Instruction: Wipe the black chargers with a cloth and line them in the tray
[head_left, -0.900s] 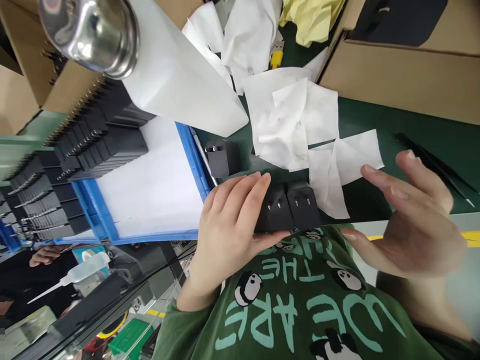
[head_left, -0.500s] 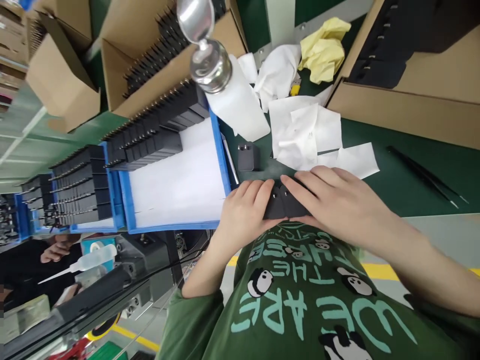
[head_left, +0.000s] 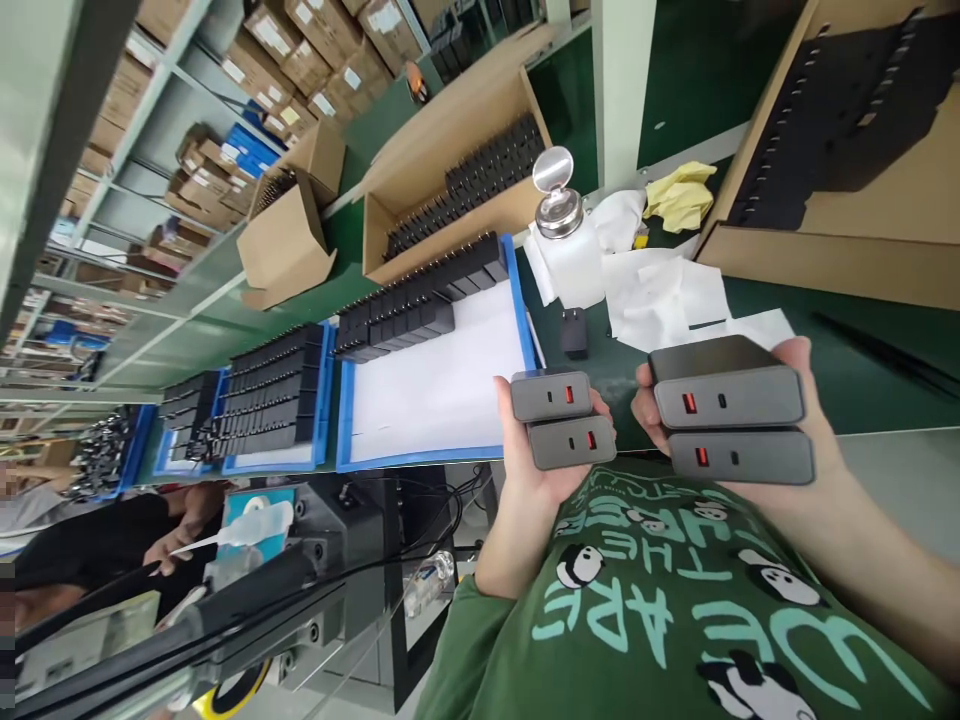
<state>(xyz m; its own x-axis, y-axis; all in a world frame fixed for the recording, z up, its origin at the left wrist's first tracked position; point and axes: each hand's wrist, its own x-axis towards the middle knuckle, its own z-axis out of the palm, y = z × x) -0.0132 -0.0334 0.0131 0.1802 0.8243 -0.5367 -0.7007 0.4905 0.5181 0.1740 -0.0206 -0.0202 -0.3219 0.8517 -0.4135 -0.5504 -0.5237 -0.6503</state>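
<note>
**Grey chargers, two to a hand**

Grey plastic, matte: two chargers (head_left: 562, 420) stacked in the left hand (head_left: 536, 455), port faces turned up toward the camera, each with a red port and a small slot. Held above the near edge of the green bench (head_left: 862, 370), just in front of the green printed shirt (head_left: 675, 610). Fingers wrapped round the far side of the stack, thumb on the near side — closed on both units.

Beside them, a second pair of chargers (head_left: 731, 425), looming larger, gripped in the right hand (head_left: 810, 440); fingers curled round the right end, thumb at the left edge. Hands close together, stacks apart, not touching.

Behind the hands: one black charger (head_left: 574, 332) standing alone on the bench, prongs up. Near it, crumpled white wipes (head_left: 667, 290) and a white dispenser bottle (head_left: 564, 250) with a shiny metal cap flipped open. A yellow cloth (head_left: 679, 193) farther back.

To the left, a blue tray (head_left: 517, 300) lined with white paper, a block of black chargers at its far end; more blue trays beyond, packed fuller. Cardboard boxes (head_left: 450, 180) of black chargers behind and at the right edge.

Bottom left — another person's hand (head_left: 176, 530) near a squeeze bottle (head_left: 240, 525) with a long nozzle.
</note>
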